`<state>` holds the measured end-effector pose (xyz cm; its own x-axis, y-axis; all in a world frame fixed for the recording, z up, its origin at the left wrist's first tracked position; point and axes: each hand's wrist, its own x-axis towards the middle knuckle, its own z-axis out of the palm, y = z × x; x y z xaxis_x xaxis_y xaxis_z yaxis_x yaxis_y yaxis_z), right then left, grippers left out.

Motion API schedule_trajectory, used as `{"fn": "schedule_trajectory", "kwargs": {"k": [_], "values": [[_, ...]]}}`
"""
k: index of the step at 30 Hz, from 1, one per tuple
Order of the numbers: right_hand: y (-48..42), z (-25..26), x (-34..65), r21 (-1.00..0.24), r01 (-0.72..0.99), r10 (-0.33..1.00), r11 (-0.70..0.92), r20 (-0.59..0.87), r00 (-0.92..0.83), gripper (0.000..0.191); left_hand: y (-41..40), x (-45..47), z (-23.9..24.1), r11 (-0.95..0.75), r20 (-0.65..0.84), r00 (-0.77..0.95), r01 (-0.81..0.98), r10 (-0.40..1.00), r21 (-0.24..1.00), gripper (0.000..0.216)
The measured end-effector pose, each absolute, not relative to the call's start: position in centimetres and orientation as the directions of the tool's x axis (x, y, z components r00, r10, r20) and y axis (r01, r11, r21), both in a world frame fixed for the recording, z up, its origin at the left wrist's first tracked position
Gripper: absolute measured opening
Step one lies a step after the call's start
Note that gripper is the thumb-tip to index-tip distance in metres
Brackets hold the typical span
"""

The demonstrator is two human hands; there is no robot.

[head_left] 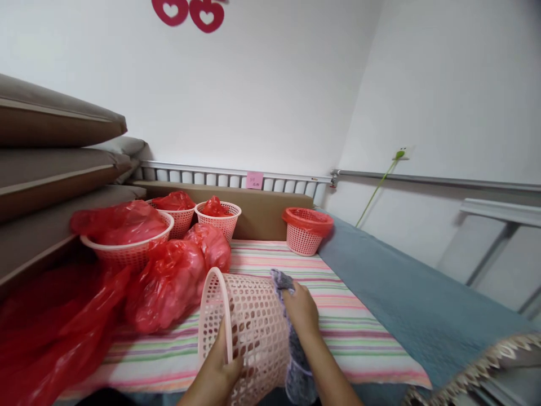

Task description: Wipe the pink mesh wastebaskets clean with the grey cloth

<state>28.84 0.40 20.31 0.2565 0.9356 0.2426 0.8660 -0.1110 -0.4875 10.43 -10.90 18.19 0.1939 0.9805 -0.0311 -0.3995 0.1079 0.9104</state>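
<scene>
A pink plastic mesh basket [253, 321] lies on its side over a striped cloth [338, 321], its open mouth turned left. My left hand [217, 369] grips the basket's rim from below, fingers curled around the edge. My right hand [301, 311] presses a grey cloth [296, 366] against the basket's bottom end, fingers closed on the fabric. The cloth hangs down past my right wrist.
Red plastic bags [169, 282] are heaped at the left. Three bag-lined pink baskets [127, 248] stand behind them, and a smaller red-rimmed basket [306, 228] stands at the back. A blue-grey blanket [401, 293] covers the right side. Brown cushions [54, 169] are stacked at the left.
</scene>
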Motion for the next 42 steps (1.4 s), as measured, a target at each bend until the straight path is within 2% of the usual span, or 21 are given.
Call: {"fn": "schedule_trajectory", "kwargs": {"k": [3,7,12,15,17,19,21,23,26,30,32,35,38,40,42], "values": [[-0.7,22.0,23.7,-0.570,0.815,0.938,0.109,0.330,0.105,0.028,-11.3,10.2,17.2,0.111,-0.039,0.182,-0.401,0.982,0.909,0.099],[-2.8,24.4,17.7,-0.658,0.648,0.899,0.383,0.428,-0.096,0.020,-11.1,9.7,15.6,0.028,0.021,0.137,-0.349,0.990,0.937,0.097],[-3.9,24.4,16.0,-0.620,0.634,0.856,0.462,0.500,-0.135,0.020,-11.0,10.1,13.6,-0.024,0.056,0.086,-0.336,0.995,0.941,0.098],[-2.7,23.0,18.2,-0.513,0.748,0.846,0.421,0.519,-0.120,0.023,-11.1,10.6,12.4,-0.065,0.090,0.055,-0.348,0.994,0.935,0.098],[-1.3,22.0,21.0,-0.426,0.865,0.887,0.264,0.460,-0.044,0.027,-11.1,10.6,11.6,-0.069,0.107,0.086,-0.358,0.991,0.931,0.095],[0.2,21.1,24.7,-0.347,0.938,0.925,0.017,0.361,0.117,0.030,-11.2,10.1,10.8,-0.096,0.154,0.144,-0.344,0.978,0.934,0.085],[1.3,20.4,28.4,-0.340,0.932,0.920,-0.126,0.311,0.238,0.031,-11.3,9.5,10.3,-0.139,0.210,0.230,-0.290,0.950,0.947,0.072],[2.0,19.8,31.2,-0.334,0.921,0.911,-0.201,0.283,0.301,0.032,-11.4,9.0,10.1,-0.170,0.241,0.296,-0.245,0.924,0.955,0.063],[2.0,19.2,32.7,-0.317,0.922,0.905,-0.220,0.286,0.314,0.035,-11.3,8.7,10.6,-0.174,0.248,0.296,-0.257,0.922,0.951,0.069],[1.6,19.0,32.1,-0.300,0.931,0.904,-0.208,0.304,0.300,0.036,-10.5,9.1,13.7,-0.059,0.134,0.217,-0.321,0.967,0.945,0.089],[1.5,19.1,31.9,-0.301,0.931,0.904,-0.206,0.305,0.299,0.036,-10.1,9.2,15.9,-0.049,0.105,0.167,-0.308,0.980,0.950,0.087],[1.4,19.4,31.8,-0.323,0.920,0.907,-0.221,0.278,0.316,0.036,-10.2,9.4,18.2,0.011,0.048,0.182,-0.309,0.982,0.951,0.084],[0.9,19.9,31.0,-0.357,0.907,0.914,-0.222,0.247,0.321,0.035,-10.7,9.5,18.4,0.100,-0.013,0.222,-0.384,0.975,0.918,0.095],[0.3,20.4,29.4,-0.398,0.903,0.926,-0.164,0.253,0.280,0.034,-11.1,9.5,17.8,0.106,-0.011,0.227,-0.409,0.974,0.906,0.102],[-0.6,21.2,26.8,-0.463,0.886,0.934,-0.040,0.298,0.198,0.032,-11.2,9.5,17.1,0.105,-0.012,0.226,-0.403,0.974,0.909,0.106]]}}
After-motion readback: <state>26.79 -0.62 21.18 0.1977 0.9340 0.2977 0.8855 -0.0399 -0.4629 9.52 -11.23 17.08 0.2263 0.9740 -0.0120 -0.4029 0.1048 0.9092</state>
